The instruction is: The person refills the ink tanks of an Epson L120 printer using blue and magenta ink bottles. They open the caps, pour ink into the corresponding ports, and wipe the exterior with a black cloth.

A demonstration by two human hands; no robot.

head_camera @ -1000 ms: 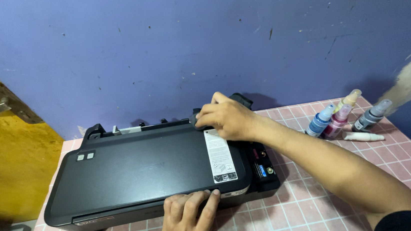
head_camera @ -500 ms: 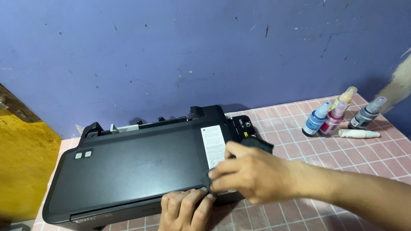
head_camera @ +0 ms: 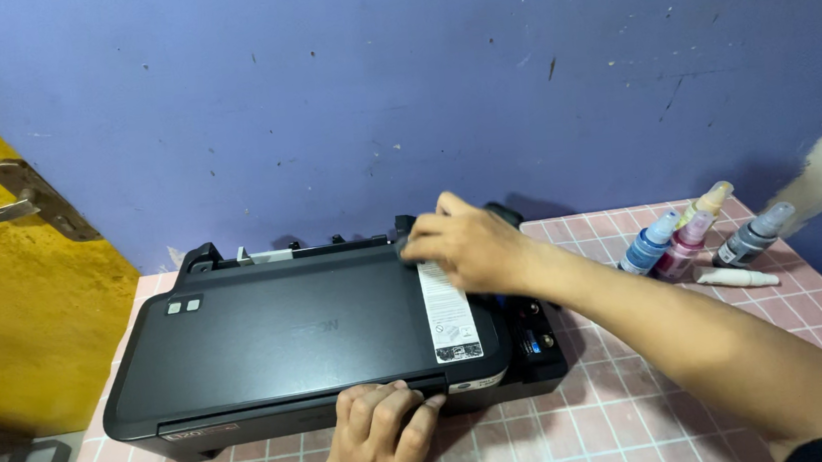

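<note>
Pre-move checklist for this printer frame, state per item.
1. Left hand braces the front edge of the printer: ok, fingers curl against it.
2. Right hand on the rear right corner of the printer: ok, it presses a dark cloth there.
3. Printer sits flat on the pink tiled table: ok, no corner visibly overhangs.
4. Ink bottles clear of the right forearm: ok, they stand upright and apart from it at the right.
5. White tube by the bottles capped: cannot tell.
6. Printer lid fully shut: ok, it lies flat as far as the view shows.
</note>
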